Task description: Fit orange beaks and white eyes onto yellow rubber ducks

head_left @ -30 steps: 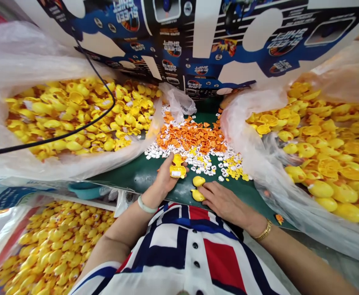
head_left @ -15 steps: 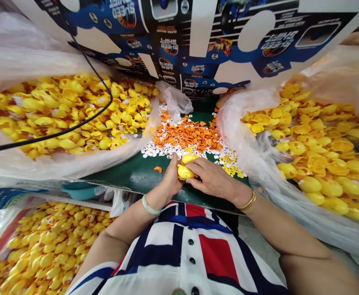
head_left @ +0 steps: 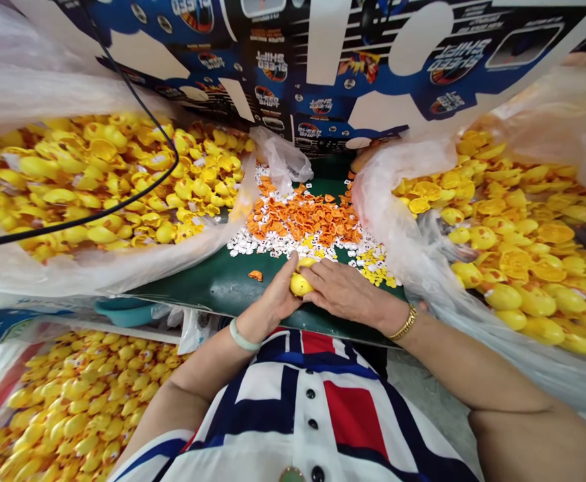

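Between my two hands is a yellow plastic toy shell [head_left: 301,285], rounded and shiny, above the front of the green tabletop [head_left: 212,284]. My left hand [head_left: 281,291] is closed on its left side, thumb pointing up. My right hand [head_left: 340,289] presses over it from the right with bent fingers, which hide part of it. Just beyond the hands lie orange beak-like pieces [head_left: 317,217], small white pieces with black marks [head_left: 245,242] and small yellow pieces [head_left: 376,264]. One loose orange piece [head_left: 256,275] rests left of my left hand.
Clear plastic bags of yellow shells stand at left [head_left: 96,181] and right [head_left: 524,248]. Many yellow toy pieces [head_left: 82,395] fill a container at lower left, near a teal basin [head_left: 124,311]. A black cable [head_left: 136,194] crosses the left side. Printed cardboard [head_left: 323,73] stands behind.
The two yellow shell parts, visibly apart earlier, now look pressed together into a rounder form. My right hand has closed farther over them. The view has shifted slightly.
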The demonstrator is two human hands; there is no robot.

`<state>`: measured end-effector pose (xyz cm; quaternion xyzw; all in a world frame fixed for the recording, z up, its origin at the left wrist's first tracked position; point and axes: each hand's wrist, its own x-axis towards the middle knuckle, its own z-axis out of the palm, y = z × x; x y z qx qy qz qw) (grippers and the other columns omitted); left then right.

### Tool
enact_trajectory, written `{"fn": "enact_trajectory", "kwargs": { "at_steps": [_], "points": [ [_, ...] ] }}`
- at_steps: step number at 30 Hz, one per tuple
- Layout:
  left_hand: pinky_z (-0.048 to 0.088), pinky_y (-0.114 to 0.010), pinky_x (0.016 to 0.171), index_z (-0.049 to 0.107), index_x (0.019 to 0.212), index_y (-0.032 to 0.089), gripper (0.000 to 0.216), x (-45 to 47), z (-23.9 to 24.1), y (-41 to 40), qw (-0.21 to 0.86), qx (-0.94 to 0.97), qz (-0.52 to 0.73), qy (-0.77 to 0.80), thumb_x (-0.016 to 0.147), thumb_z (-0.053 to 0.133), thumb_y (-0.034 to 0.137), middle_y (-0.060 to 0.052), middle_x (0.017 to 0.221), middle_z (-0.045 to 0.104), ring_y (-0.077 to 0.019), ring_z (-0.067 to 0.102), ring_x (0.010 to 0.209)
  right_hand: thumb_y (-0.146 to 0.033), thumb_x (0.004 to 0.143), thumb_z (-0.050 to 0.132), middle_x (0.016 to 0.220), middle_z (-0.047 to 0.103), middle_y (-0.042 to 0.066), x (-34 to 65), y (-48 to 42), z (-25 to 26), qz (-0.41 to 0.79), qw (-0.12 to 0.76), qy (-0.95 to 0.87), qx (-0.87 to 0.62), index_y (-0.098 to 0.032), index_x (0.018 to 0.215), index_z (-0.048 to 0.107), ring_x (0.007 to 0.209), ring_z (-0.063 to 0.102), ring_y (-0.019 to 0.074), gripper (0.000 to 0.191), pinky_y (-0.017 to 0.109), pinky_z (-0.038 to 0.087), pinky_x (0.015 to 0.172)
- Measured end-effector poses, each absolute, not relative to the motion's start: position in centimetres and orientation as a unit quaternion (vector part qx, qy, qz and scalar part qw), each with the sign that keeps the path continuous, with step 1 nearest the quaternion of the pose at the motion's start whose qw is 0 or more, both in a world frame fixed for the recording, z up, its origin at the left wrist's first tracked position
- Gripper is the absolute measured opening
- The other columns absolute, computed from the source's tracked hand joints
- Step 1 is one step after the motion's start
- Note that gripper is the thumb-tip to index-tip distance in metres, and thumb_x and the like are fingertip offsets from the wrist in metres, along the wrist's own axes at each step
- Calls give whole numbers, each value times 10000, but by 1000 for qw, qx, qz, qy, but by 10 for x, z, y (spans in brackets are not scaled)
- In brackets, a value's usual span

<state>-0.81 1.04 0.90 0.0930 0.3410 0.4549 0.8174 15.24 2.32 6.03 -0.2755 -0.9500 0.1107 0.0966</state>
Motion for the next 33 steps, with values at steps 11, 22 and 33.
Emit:
{"fn": "enact_trajectory", "kwargs": {
  "at_steps": [11, 22, 33],
  "points": [
    [506, -340, 895, 557, 1353, 234, 729, -27, -4, 3, 677, 442, 433, 398, 678, 831, 257, -62, 1203, 670, -245, 629, 1064, -426, 889, 650, 1196, 569, 120, 170, 31, 26, 307, 281, -838, -354, -203, 1240, 535, 1076, 553, 255, 432, 419, 485, 913],
    [494, -379, 928, 580, 1277, 215, 615, -32, -21, -4, 579, 515, 454, 440, 711, 792, 329, -81, 1160, 689, -249, 645, 1028, -466, 842, 673, 1039, 584, 89, 150, 16, 1, 344, 338, -765, -428, -192, 1144, 575, 951, 572, 240, 419, 409, 494, 841],
    [482, -327, 957, 568, 1264, 279, 661, -24, -2, -6, 646, 322, 578, 381, 660, 828, 222, -51, 1310, 606, -217, 580, 1170, -452, 849, 653, 1059, 637, 131, 134, -4, 20, 165, 235, -816, -501, -153, 1162, 567, 1004, 565, 299, 441, 430, 474, 861]
  ]
}}
